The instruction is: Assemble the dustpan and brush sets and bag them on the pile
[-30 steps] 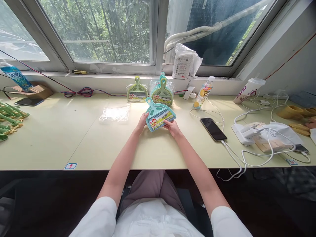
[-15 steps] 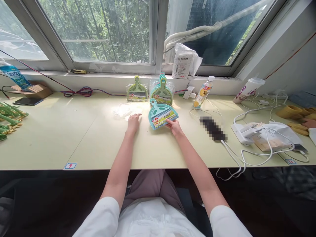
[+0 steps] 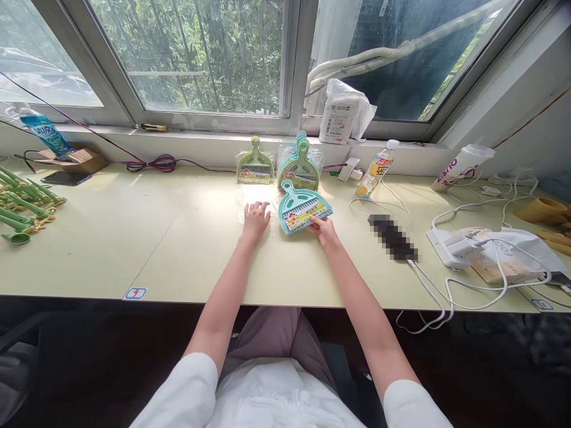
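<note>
A small turquoise dustpan-and-brush set [image 3: 305, 209] with a printed label is held by its lower right edge in my right hand [image 3: 327, 230]. My left hand [image 3: 256, 219] rests palm down with fingers spread, on or just above a clear plastic bag [image 3: 252, 195] that is hard to make out in the glare. Behind them, a green dustpan set [image 3: 255, 161] in clear wrapping leans against the wall. Beside it stands a stack of wrapped dustpan sets [image 3: 300, 169], green in front and turquoise behind.
To the right are a juice bottle [image 3: 377, 169], a blurred dark object [image 3: 392, 238], a power strip [image 3: 448, 249] with white cables and a paper cup [image 3: 464, 166]. On the left lie green plastic pieces [image 3: 29, 205], a phone [image 3: 66, 178] and a cardboard box [image 3: 84, 159] bearing a blue pack.
My left hand has shifted slightly right over the plastic bag, its fingers more spread. My right hand still holds the turquoise set. The whole view has turned a little left.
</note>
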Tool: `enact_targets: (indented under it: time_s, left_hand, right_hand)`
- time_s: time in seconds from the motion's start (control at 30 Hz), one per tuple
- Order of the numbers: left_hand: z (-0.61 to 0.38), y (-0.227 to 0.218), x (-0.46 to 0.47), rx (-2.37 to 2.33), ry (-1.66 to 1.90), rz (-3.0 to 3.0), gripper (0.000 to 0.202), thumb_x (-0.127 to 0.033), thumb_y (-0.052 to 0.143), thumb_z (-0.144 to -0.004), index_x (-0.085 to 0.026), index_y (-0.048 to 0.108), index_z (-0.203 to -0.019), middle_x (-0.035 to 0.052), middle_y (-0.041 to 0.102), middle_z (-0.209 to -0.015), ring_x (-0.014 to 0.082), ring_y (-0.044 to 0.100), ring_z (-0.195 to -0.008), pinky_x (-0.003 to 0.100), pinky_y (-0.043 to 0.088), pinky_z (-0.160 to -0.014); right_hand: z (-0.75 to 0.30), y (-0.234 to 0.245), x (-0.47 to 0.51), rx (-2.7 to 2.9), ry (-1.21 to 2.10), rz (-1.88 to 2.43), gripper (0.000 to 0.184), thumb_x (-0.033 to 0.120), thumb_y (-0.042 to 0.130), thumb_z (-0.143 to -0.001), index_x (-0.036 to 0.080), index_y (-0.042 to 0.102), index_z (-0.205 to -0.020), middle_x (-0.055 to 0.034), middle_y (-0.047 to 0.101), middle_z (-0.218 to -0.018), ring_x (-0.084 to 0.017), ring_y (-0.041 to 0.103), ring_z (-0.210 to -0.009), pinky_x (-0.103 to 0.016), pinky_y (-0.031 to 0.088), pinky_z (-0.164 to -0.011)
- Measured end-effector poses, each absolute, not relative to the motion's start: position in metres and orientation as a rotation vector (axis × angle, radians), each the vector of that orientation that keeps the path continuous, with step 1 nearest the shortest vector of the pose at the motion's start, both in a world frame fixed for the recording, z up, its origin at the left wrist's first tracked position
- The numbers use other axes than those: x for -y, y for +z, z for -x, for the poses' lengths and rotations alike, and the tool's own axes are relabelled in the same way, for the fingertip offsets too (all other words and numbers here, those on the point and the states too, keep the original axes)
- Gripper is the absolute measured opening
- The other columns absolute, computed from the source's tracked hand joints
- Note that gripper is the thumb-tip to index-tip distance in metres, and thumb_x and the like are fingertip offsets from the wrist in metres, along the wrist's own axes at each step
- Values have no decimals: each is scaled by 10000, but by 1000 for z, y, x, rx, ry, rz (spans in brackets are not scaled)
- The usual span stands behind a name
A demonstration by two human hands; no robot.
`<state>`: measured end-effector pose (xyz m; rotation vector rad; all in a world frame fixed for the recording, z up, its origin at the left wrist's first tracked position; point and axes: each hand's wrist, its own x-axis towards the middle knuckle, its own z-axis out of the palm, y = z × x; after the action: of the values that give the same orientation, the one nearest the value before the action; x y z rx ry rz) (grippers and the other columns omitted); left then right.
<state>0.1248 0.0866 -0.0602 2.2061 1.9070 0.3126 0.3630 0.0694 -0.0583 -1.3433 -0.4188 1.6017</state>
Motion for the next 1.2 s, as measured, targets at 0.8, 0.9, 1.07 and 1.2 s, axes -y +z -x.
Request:
enact_targets:
  time_s: [0.8, 0.9, 1.07, 1.2]
  left_hand:
    - [-120, -52, -88, -2095, 26, -1878, 497, 28, 340, -796, -213, 541, -1182, 111, 609, -1062, 230, 557, -1031, 340, 434, -877]
    - [-119, -52, -89, -2141, 109, -1848, 501, 29, 333, -805, -227, 536, -1184, 98, 621, -1029, 226, 580, -986, 311, 459, -788]
    - [-112, -51, -90, -2244, 339, -1754, 597, 78, 323, -738, -221, 500, -1224, 71, 625, -1071, 194, 584, -1016, 279, 462, -821]
    - [-106, -50, -90, -2262, 491, -1703, 638, 92, 262, -715, -212, 496, -1225, 70, 621, -1096, 190, 576, -1048, 288, 468, -841]
  right_hand:
    - [-367, -61, -69, 600, 1826, 1428, 289, 151, 712, -718, 122, 639, -995, -101, 700, -1025, -200, 692, -874, -302, 586, -792]
    - [-367, -60, -69, 624, 1867, 1409, 300, 156, 712, -715, 124, 641, -1005, -106, 698, -1037, -203, 690, -890, -307, 582, -803]
    - [-365, -52, -66, 703, 1986, 1346, 292, 146, 714, -697, 113, 661, -982, -116, 698, -1036, -214, 691, -883, -317, 586, -783]
    - [-362, -50, -65, 740, 2027, 1314, 291, 163, 736, -678, 107, 677, -958, -123, 701, -1018, -229, 692, -877, -327, 594, -760]
